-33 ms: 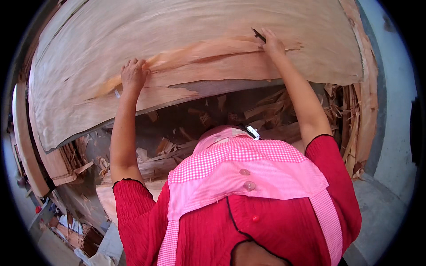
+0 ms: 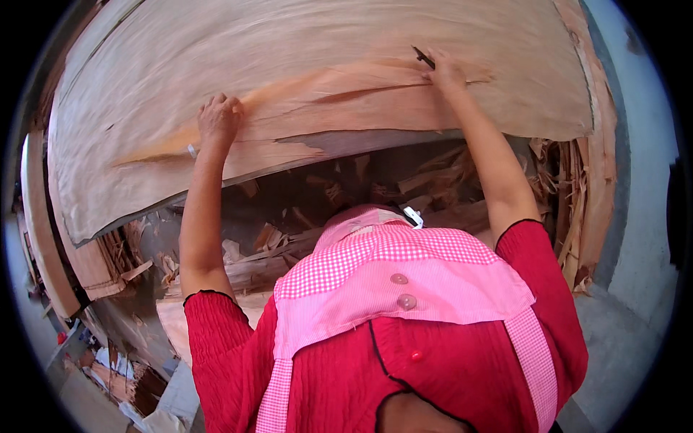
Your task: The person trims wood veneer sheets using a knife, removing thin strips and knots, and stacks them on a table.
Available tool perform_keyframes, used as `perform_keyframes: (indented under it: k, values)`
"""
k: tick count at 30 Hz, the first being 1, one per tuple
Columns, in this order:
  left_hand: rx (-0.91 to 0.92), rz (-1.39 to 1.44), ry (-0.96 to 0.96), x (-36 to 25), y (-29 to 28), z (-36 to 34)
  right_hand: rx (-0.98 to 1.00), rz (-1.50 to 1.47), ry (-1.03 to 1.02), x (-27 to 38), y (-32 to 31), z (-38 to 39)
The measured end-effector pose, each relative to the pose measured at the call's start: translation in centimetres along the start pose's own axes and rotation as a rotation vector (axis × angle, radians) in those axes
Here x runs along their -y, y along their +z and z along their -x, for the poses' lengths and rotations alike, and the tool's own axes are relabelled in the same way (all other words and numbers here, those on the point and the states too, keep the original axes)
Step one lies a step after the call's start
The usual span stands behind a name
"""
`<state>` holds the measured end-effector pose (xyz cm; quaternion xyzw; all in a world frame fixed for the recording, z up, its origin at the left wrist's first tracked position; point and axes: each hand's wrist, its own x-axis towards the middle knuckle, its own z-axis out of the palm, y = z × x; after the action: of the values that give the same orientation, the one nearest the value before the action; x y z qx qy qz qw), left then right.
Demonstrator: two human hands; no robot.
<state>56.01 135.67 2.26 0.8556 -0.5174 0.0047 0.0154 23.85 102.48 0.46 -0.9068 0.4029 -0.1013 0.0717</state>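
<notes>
A broad, pale wood veneer sheet [image 2: 346, 36] lies before me, its near edge ragged. Along its near part runs an orange-tinted veneer strip [image 2: 310, 85], raised and creased, with a dark split below it. My left hand [image 2: 220, 119] is closed, its fingers curled at the strip's left part; the fingertips are partly hidden. Farther right, my right hand [image 2: 445, 72] rests by the strip's right end. A slim black tool [image 2: 424, 58] sticks out from its fingers; its exact kind is unclear. Beside my left wrist shows a small whitish piece [image 2: 192, 151].
Between me and the sheet's near edge lie broken veneer scraps [image 2: 271, 238] in a dark gap. Stacked veneer edges [image 2: 574, 195] stand at right, near a pale blue wall [image 2: 646, 144]. A long board [image 2: 45, 224] stands at the left.
The orange-tinted fold now reaches farther left past my left wrist. Both hands have barely moved; the black tool is still in my right hand.
</notes>
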Motion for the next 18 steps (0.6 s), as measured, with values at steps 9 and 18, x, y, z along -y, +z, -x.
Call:
perform_keyframes:
  k: [9, 18]
  values:
    - [-0.66, 0.107, 0.188, -1.1, -2.3, 5.1, -0.258, -0.243, -0.018, -1.1, -4.3, 4.7]
    - [-0.413, -0.064, 0.167, -1.5, 5.9, 13.7, -0.156, -0.191, -0.262, -1.7, 0.3, 14.3]
